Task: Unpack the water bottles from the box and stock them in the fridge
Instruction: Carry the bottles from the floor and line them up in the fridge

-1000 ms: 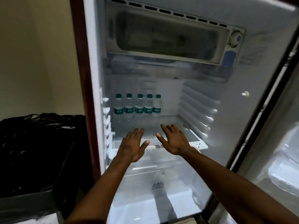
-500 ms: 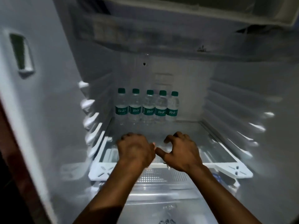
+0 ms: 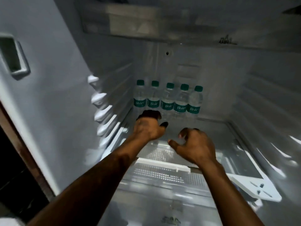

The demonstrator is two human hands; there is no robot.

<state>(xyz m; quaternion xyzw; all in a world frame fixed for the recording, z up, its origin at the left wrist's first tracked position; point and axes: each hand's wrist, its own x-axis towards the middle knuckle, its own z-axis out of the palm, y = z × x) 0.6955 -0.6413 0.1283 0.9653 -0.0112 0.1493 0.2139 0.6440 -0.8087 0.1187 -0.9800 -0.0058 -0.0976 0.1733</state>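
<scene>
Five water bottles (image 3: pixel 168 101) stood upright in a row against the back wall of the fridge (image 3: pixel 57 98), on the clear shelf (image 3: pixel 228 144). Green caps up, long axes vertical, labels facing out, each touching or just beside its neighbour. The row sat left of centre; shelf to its right was bare through to the right wall.

Left hand (image 3: pixel 149 128) was deep in the cavity, palm down, fingers curled loosely forward. Its fingertips reached the base of the second bottle from the left and overlapped it in view. Whether they touched the plastic could not be told; nothing was enclosed in the hand.

Right hand (image 3: pixel 193 144) hung nearer the front edge of the shelf, fingers half curled, thumb apart, holding nothing. It was well short of the row, with bare shelf between it and the bottles.

Key relation: the bottles lay straight ahead of and slightly above the left hand, so that hand was the nearer one by a clear margin. Judged from this, the row was being nudged or squared up against the back wall, or the hands were about to pull out for more stock. The box was not in view. With the bottles standing tall and packed close, a push low on one base could tip it into the next.
</scene>
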